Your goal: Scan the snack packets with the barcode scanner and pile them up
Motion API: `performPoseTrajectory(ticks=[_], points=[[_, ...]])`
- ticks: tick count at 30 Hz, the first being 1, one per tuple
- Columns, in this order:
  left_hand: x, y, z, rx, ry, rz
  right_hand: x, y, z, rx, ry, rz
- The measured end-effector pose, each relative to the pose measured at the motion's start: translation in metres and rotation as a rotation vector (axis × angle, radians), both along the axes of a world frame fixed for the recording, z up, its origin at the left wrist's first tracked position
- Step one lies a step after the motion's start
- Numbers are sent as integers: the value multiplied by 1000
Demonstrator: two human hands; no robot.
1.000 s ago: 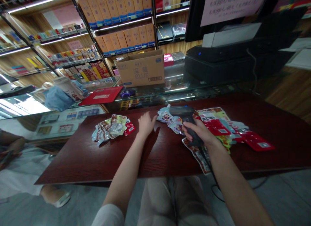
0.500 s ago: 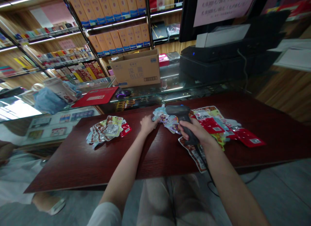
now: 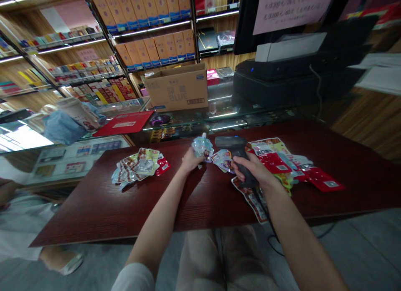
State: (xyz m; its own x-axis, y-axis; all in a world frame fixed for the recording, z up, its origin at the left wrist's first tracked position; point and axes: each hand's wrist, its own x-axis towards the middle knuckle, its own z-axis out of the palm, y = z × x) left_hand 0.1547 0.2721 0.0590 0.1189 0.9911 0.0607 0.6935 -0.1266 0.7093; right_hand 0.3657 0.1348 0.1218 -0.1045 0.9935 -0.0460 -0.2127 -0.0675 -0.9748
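Observation:
My left hand (image 3: 191,160) grips a light-blue spouted pouch (image 3: 202,147) by its lower edge, its white cap pointing away from me. In my right hand (image 3: 254,169) is a black barcode scanner (image 3: 235,148), fingers wrapped round the handle and its head pointing left toward the pouch. Between the two hands, another spouted pouch with purple print (image 3: 223,158) lies flat on the table, partly behind the scanner. Red snack packets (image 3: 273,161) and other packets are heaped beyond and beside my right hand. A fanned pile of snack packets (image 3: 138,165) lies well to the left.
The dark red tabletop (image 3: 103,207) meets a glass counter holding an open cardboard box (image 3: 177,90), a red folder (image 3: 125,124) and a mouse (image 3: 160,120). A black machine (image 3: 266,88) and monitor stand at the back right. Someone in pale clothing (image 3: 19,224) is at the far left.
My left hand has drawn the light-blue pouch slightly left and raised it, away from the pouch with purple print. The scanner stays in my right hand, almost in the same place.

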Motion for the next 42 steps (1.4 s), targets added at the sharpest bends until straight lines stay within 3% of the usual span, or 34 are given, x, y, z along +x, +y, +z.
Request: performPoseTrajectory(ticks=[3, 7, 11, 17, 23, 42], points=[[-3, 2, -2, 26, -124, -16, 0, -1, 1, 4, 3, -3], [-9, 6, -2, 79, -269, 58, -1, -1, 3, 0, 3, -9], [-12, 1, 4, 179, -343, 86, 0, -1, 3, -9, -11, 13], [-9, -12, 16, 275, -442, 59, 1, -1, 2, -3, -12, 24], [-4, -10, 10, 349, -583, -8, 2, -1, -1, -9, -22, 36], [0, -16, 13, 363, -565, 28, 0, 0, 0, -2, 38, -2]])
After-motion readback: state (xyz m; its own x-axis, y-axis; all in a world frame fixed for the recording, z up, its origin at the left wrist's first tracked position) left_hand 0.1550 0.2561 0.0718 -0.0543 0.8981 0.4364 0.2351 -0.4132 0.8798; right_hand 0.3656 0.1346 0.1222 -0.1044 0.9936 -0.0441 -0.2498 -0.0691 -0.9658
